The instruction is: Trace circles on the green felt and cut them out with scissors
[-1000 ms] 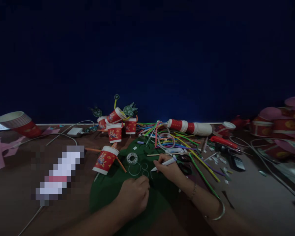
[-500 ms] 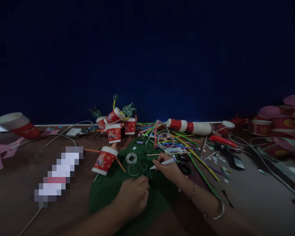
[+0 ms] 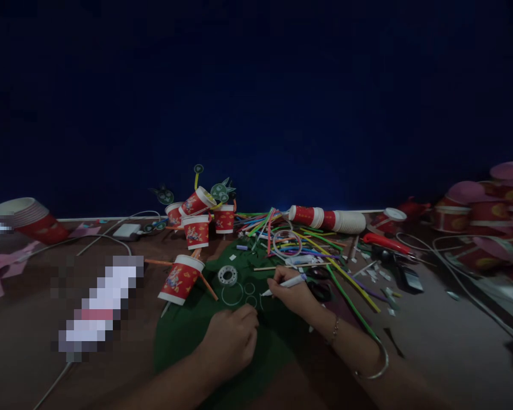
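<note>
white marker (image 3: 294,281) in curled right hand (image 3: 293,297)

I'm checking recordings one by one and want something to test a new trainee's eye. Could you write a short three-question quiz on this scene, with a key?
1. Multiple choice: what does the right hand hold?
a) a drinking straw
b) a pale marker
c) a paper cup

2. True or false: the small white ring lies on the green surface.

3. Fill in the number: beside the large circle outlined on the green surface, there are ____ small circles.

Key:
1. b
2. True
3. two
</note>
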`<state>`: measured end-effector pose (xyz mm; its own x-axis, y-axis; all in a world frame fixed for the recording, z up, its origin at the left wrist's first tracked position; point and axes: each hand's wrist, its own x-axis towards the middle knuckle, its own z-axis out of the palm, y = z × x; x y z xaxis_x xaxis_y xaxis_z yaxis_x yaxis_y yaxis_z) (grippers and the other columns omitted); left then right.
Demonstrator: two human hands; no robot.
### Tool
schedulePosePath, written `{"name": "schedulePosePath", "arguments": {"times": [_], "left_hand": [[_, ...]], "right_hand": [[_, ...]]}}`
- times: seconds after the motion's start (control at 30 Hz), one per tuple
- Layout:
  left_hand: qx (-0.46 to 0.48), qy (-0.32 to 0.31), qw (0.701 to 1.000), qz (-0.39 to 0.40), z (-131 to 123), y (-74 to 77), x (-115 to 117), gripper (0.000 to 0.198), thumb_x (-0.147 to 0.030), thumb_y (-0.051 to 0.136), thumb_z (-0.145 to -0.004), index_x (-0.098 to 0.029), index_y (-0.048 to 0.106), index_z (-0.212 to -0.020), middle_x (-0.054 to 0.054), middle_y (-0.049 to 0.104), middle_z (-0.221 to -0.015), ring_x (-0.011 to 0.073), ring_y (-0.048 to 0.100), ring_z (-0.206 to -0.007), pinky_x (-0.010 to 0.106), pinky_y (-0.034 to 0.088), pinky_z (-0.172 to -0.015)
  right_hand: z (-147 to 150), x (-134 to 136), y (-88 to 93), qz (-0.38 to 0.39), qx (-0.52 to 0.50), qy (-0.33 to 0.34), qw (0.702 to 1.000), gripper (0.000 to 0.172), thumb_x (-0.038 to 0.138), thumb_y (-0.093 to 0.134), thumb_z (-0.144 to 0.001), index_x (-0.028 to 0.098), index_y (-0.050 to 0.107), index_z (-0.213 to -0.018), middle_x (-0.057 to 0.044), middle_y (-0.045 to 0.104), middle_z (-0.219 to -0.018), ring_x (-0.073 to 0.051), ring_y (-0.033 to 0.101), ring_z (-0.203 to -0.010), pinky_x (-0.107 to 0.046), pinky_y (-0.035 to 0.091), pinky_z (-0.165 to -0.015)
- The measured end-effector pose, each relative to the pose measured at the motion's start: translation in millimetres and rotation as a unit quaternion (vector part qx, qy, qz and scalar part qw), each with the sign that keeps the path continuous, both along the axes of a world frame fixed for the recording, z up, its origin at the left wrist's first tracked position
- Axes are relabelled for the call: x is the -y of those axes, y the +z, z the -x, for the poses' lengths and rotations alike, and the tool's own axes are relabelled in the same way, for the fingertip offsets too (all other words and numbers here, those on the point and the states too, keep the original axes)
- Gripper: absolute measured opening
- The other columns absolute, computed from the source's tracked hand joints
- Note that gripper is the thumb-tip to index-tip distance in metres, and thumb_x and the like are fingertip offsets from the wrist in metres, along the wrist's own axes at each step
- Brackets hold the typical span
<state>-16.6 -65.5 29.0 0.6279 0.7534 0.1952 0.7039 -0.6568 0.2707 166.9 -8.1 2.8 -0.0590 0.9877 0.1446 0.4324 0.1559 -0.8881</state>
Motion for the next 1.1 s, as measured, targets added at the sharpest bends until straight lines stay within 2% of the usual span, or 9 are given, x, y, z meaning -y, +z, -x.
{"name": "schedulePosePath", "arguments": {"times": [0.37, 0.83, 1.1], "left_hand": [[-0.005, 0.004, 1.000, -0.008, -0.4, 0.3, -0.4, 0.024, -0.006, 0.041, -0.072, -0.020, 0.060, -0.076, 0.002, 0.064, -0.082, 0.0121, 0.060, -0.062, 0.022, 0.043, -0.056], [-0.009, 0.010, 1.000, 0.001, -1.1, 1.9, 0.3, 0.022, -0.006, 0.042, -0.072, -0.019, 0.060, -0.076, 0.001, 0.064, -0.080, 0.0127, 0.059, -0.062, 0.023, 0.041, -0.056], [-0.013, 0.000, 1.000, -0.008, -0.5, 2.5, -0.6, 0.022, -0.006, 0.042, -0.072, -0.019, 0.059, -0.075, 0.001, 0.063, -0.077, 0.0127, 0.057, -0.060, 0.024, 0.039, -0.054]], "right_hand": [[-0.6, 0.3, -1.9, 0.022, -0.036, 0.008, 0.999, 0.019, 0.022, 0.050, -0.064, 0.022, 0.036, -0.050, 0.006, 0.043, -0.043, -0.010, 0.040, -0.046, -0.021, 0.030, -0.044], [-0.8, 2.0, 6.6, 0.072, -0.049, 0.025, 0.996, 0.017, 0.016, 0.048, -0.056, 0.021, 0.034, -0.047, 0.007, 0.038, -0.041, -0.009, 0.036, -0.041, -0.019, 0.026, -0.040], [0.2, 3.5, 5.8, 0.102, -0.044, 0.029, 0.993, 0.018, 0.015, 0.049, -0.058, 0.021, 0.036, -0.048, 0.009, 0.038, -0.037, -0.007, 0.039, -0.036, -0.017, 0.025, -0.036]]}}
